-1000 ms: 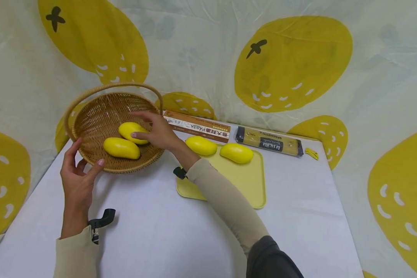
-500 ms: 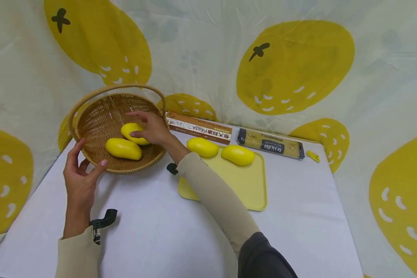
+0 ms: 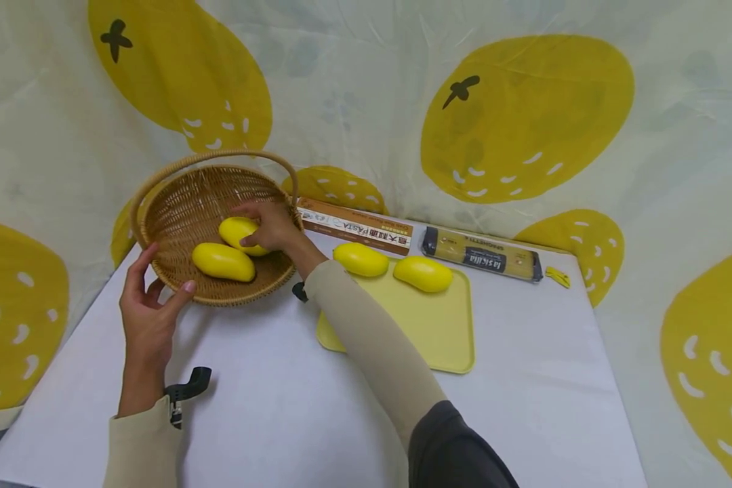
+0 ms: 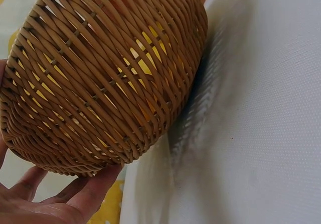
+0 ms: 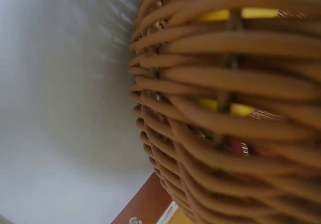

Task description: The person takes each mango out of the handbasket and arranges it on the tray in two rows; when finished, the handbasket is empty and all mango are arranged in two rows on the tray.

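A wicker basket with an arched handle stands at the back left of the white table, its mouth tilted toward me. Inside lie two yellow mangoes, the front mango and the rear mango. My left hand holds the basket's near left rim, thumb and fingers spread along it; the left wrist view shows these fingers against the weave. Reaching into the basket, my right hand grips the rear mango, thumb on its near side. The right wrist view shows mostly basket weave, hiding that hand's fingertips.
Right of the basket lies a yellow tray with two more mangoes at its far edge. Behind it are a brown-and-white pasta box and a spaghetti packet. A small yellow item lies farther right. A fruit-print curtain hangs behind.
My right hand's fingers have come down and curled over the rear mango. The left hand keeps its hold on the rim. The whole head view has shifted slightly.
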The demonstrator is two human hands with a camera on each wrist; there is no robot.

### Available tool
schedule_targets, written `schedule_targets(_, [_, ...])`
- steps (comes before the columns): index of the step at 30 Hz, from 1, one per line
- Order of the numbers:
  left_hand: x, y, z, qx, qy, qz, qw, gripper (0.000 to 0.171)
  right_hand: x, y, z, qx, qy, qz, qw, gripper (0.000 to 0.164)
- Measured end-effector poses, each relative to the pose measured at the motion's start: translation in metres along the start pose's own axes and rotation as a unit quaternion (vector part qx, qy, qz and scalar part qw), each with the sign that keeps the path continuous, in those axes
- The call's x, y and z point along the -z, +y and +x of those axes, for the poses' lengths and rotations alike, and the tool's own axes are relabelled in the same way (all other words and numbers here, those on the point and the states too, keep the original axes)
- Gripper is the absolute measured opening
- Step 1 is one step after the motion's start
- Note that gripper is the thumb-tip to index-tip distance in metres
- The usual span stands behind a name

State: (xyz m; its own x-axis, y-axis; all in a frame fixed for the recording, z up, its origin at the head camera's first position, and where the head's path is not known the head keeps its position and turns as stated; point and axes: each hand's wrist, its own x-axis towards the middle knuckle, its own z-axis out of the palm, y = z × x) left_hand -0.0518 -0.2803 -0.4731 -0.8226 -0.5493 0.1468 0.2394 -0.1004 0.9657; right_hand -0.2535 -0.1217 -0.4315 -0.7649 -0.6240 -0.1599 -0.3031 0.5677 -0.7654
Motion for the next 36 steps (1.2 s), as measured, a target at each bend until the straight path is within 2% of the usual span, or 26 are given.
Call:
schedule_targets(4, [-0.002,0.0,0.0,0.0,-0.003,-0.004,1.0,0.083,-0.003,0.002,0.003,0.001,-0.01,-0.035,0.999,0.068])
schedule_targets(9, [-0.003,0.0,-0.001,0.004,-0.003,-0.007,1.0,0.083,-0.007,0.004,0.004,-0.003,-0.016,-0.048,0.999,0.07])
schedule_targets(17, [-0.005,-0.001,-0.001,0.011,-0.004,0.007,0.9999,0.083,-0.008,0.004,0.0,-0.015,0.012,-0.06,0.998,0.071])
schedule_targets(23, [-0.004,0.0,-0.003,0.01,0.0,0.012,0.9999,0.082,-0.003,-0.002,-0.008,0.012,0.024,-0.077,0.997,0.071])
schedule_targets(31, [-0.002,0.001,-0.002,0.003,-0.003,0.011,0.9999,0.082,0.005,-0.019,-0.03,0.033,0.029,-0.037,0.998,0.071])
schedule_targets(36, [0.0,0.001,0.0,0.002,0.0,0.013,0.9999,0.081,0.012,-0.023,-0.047,0.08,0.019,0.004,0.997,0.07])
